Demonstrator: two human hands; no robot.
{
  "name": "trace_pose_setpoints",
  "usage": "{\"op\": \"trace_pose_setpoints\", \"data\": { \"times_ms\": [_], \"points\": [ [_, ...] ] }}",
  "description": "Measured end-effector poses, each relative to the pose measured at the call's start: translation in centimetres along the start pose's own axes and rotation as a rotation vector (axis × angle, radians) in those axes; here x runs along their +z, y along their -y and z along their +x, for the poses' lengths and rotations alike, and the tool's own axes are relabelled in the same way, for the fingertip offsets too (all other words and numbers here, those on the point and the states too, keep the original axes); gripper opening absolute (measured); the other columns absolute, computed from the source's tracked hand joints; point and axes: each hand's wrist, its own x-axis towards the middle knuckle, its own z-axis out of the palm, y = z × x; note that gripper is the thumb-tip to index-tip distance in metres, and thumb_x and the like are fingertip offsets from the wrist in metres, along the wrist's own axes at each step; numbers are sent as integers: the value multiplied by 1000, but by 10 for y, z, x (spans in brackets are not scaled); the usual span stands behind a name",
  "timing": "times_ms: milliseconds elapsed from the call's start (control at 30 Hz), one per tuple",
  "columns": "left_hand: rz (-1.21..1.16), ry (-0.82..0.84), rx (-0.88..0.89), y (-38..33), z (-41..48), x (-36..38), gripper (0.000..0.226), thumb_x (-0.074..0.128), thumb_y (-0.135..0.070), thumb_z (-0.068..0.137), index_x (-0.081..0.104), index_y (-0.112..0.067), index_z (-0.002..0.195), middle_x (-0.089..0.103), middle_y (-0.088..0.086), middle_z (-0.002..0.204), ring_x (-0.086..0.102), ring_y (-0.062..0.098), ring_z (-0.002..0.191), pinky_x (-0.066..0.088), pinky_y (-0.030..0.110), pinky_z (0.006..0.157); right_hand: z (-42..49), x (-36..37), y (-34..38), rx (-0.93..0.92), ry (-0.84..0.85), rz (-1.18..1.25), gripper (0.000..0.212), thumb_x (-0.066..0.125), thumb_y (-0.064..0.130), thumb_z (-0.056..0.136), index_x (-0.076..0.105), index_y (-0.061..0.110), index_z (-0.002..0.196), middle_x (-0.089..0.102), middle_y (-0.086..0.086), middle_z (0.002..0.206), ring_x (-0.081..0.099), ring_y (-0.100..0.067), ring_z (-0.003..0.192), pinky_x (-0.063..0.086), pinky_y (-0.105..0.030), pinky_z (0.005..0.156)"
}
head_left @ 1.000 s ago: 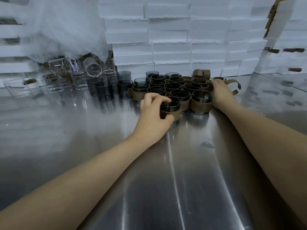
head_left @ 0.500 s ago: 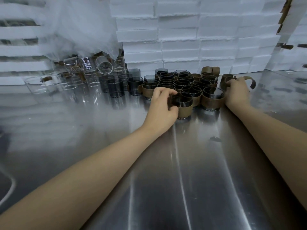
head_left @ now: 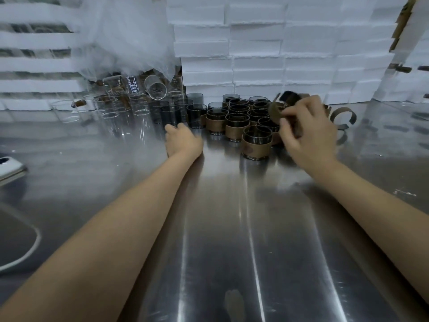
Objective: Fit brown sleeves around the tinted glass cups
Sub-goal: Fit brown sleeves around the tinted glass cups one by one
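Observation:
A cluster of tinted glass cups wrapped in brown sleeves stands on the steel table, the nearest sleeved cup [head_left: 256, 142] in front. Several bare tinted cups [head_left: 196, 116] stand to its left. My left hand [head_left: 183, 140] lies on the table just in front of the bare tinted cups, fingers loosely curled, holding nothing. My right hand [head_left: 308, 133] is raised over the right side of the cluster and pinches a blurred brown sleeve [head_left: 282, 108]. Loose brown sleeves [head_left: 343, 116] lie to the right of that hand.
Clear glass cups [head_left: 109, 110] stand and lie at the back left under white wrapping. Stacked white foam boxes [head_left: 255, 54] form a wall behind the cups. A white object [head_left: 9, 168] sits at the left table edge. The steel table [head_left: 232, 228] stretches toward me.
My left hand let go of the front sleeved cup and moved left toward the bare tinted cups. My right hand lifted from the sleeve pile with a brown sleeve.

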Motion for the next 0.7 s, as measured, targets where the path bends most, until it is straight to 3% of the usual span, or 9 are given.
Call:
{"op": "trace_pose_setpoints", "data": {
  "times_ms": [100,200,300,533,700],
  "points": [
    [79,-18,80,-1,10,4,47,53,-22,98,35,-1,136,25,18,145,47,37,119,43,43,97,-2,5,28,-313,189,84,22,58,22,88,66,1,88,59,-14,90,55,-22,60,40,-26,46],
    [145,-36,259,0,23,8,63,51,-17,99,19,-9,152,13,11,156,53,37,109,45,45,88,-5,8,35,-452,381,158,25,52,26,88,63,3,84,59,-9,87,49,-19,52,38,-28,41],
    [165,-51,373,-2,34,13,59,49,-18,100,23,-12,152,10,8,159,57,40,104,44,45,81,-9,12,32,-405,522,197,28,48,31,89,61,6,87,59,-6,90,49,-19,56,43,-34,46],
    [91,-157,330,-4,40,18,41,56,-27,98,39,-3,127,27,19,144,60,41,89,42,39,68,-8,15,28,-329,625,243,29,46,35,91,60,10,89,57,-1,92,52,-14,62,45,-35,53],
    [71,-188,311,-3,31,14,38,52,-31,96,41,-5,122,40,17,130,59,37,90,41,37,66,-10,14,24,-274,641,238,10,59,20,92,61,11,92,51,9,87,50,-12,63,47,-37,56]
  ]
}}
